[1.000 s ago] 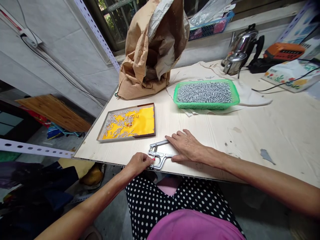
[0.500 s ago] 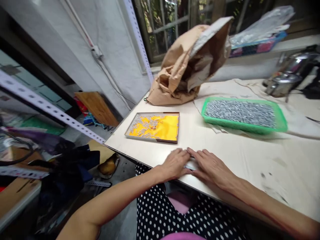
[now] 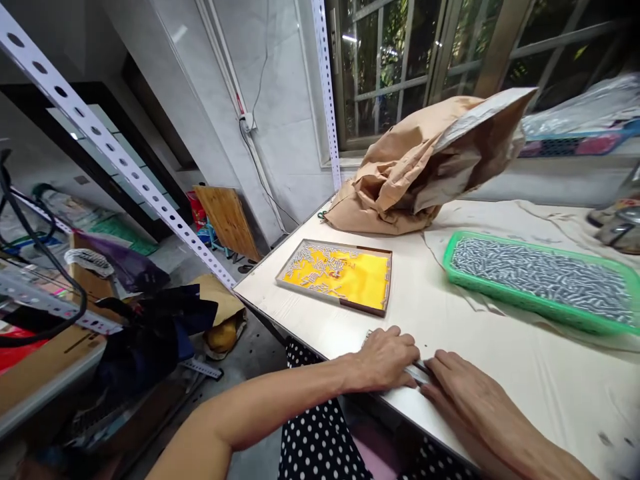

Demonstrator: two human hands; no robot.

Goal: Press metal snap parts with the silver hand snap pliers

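Observation:
At the table's near edge, my left hand [image 3: 387, 360] has its fingers curled over a pale, flat, shiny strip [image 3: 418, 375] whose kind I cannot make out. My right hand [image 3: 470, 393] grips the other end of this strip, low against the tabletop. A small edge of something light pokes out past the far side of my left hand. Beyond the hands lies a shallow tray [image 3: 367, 293] with a yellow bottom, small metal pins or screws [image 3: 315, 267] scattered over its left part. To the right, a green plastic basket [image 3: 525, 310] is filled with similar metal pieces.
A crumpled brown paper bag [image 3: 400, 173] leans at the back of the table [image 3: 340, 333], by the window. Metal pots [image 3: 620, 220] stand at the far right. On the left are a perforated metal post [image 3: 125, 167], a wooden board [image 3: 227, 220] and piled goods on the floor.
The view has swung, so the table's things sit lower and further right. My hands have drawn slightly apart, and more of the pale strip shows between them.

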